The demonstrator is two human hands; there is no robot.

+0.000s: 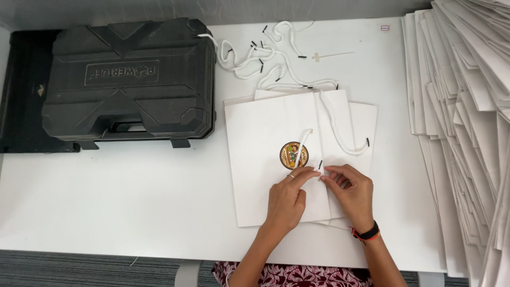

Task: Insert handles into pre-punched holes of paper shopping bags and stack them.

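Hands: left hand (287,199) and right hand (348,191) meet, fingertips pinching a white cord (303,146) by its black tip | Place: on a flat white paper bag (260,159) with round sticker (292,155), mid-table (133,202) | Handling: cord likely soft, light, limp; grip best near stiff tip | Nearby: black case (127,79), bag stack (467,133)

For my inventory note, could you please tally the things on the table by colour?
Black: 1, the tool case.
White: 3, the flat paper bag under both hands, the loose cords and the stack of bags (stack and cords each counted as one).
Round coloured: 1, the sticker on the bag.
Total: 5.
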